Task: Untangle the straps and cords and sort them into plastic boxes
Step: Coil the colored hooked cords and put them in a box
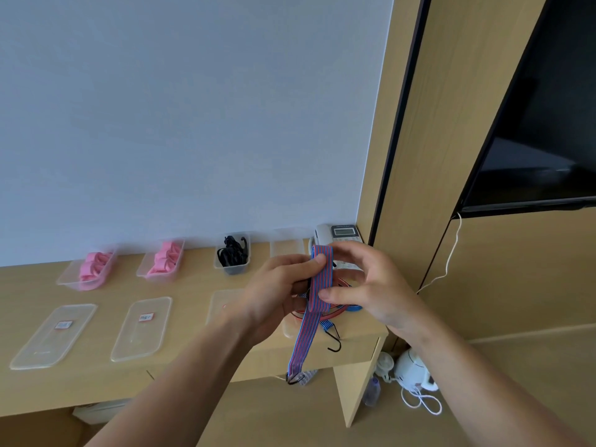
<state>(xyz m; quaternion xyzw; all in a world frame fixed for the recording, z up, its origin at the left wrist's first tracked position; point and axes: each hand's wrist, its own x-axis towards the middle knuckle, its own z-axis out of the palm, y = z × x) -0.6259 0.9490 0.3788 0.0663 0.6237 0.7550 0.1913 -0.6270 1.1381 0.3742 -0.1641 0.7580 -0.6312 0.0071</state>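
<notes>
A flat red-and-blue striped elastic strap (319,285) is folded between my hands above the desk's right end. My left hand (277,291) pinches the fold with thumb on top. My right hand (364,285) holds the strap's lower fold with thumb and curled fingers. One end hangs down past the desk edge to a black hook (295,378). Beneath my hands lie more cords, a red one (338,312) and a blue striped one (353,307) with a black hook (335,341). Two boxes hold pink straps (93,267) (164,259), and one box holds black cords (232,253).
An empty clear box (285,248) stands by a desk phone (342,235). Clear lids (53,333) (142,327) (222,304) lie along the wooden desk (180,366) front. A kettle (412,369) and a bottle (372,391) sit on the floor. A dark TV (541,124) hangs at right.
</notes>
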